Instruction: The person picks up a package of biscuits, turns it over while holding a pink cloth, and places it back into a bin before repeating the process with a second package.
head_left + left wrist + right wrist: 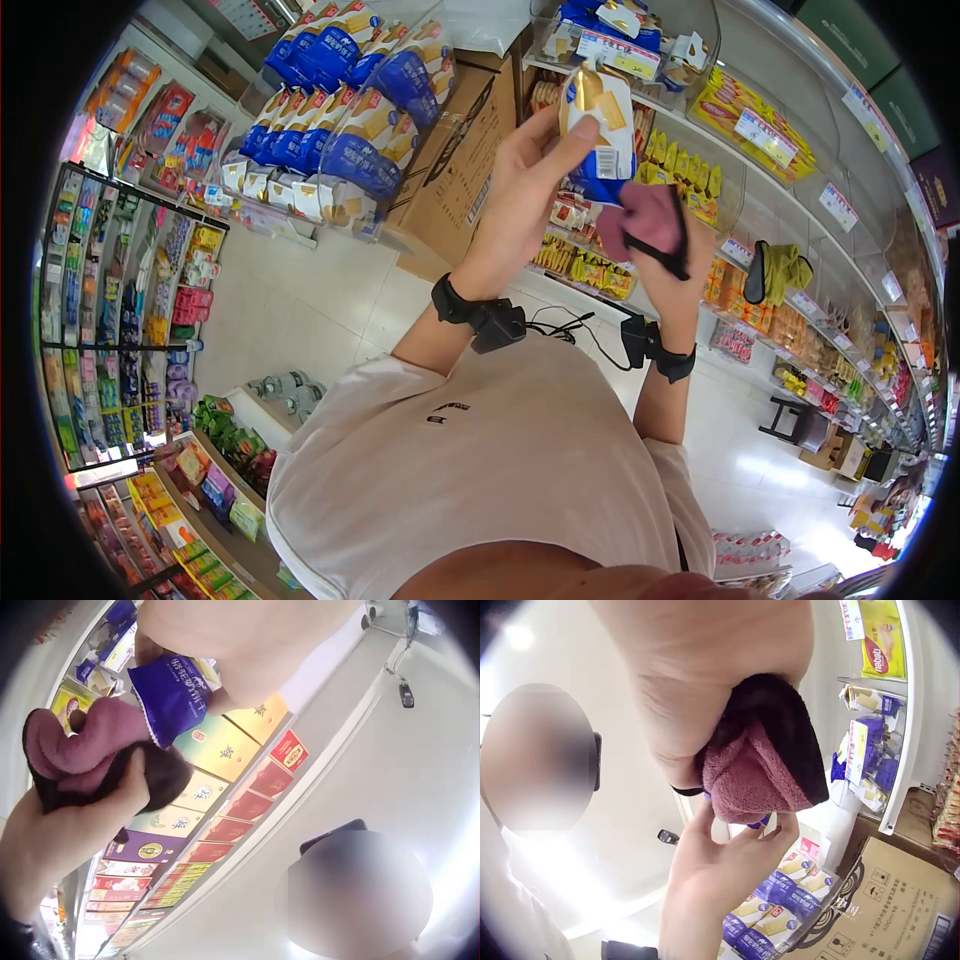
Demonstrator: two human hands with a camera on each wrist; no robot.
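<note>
A: Left hand point(525, 190)?

B: Raised, just right of the cardboard box point(450, 180) as the head view shows it. Thumb and fingers are pinched on a snack packet point(600, 120). The packet is white, gold and blue, held upright, its top level with the box's upper edge.

A: Right hand point(665, 270)?

B: Further right of the box and a little lower than the left. Fingers are curled round a bunched pink cloth point(645, 220) with a dark border. Both wrist views confirm a full fist on it.

A: Cloth and packet, touching or apart?

B: Touching. The cloth lies against the packet's blue lower end, on the side away from the box.

A: Surroundings?

B: Blue packs point(340, 110) stacked in rows directly left of the box. Yellow packs point(680, 165) on a shelf right of the box, behind both hands. A dark band with a small device on each wrist, below the box's lower corner.

A: Print on the packet?

B: Too small to read.
</note>
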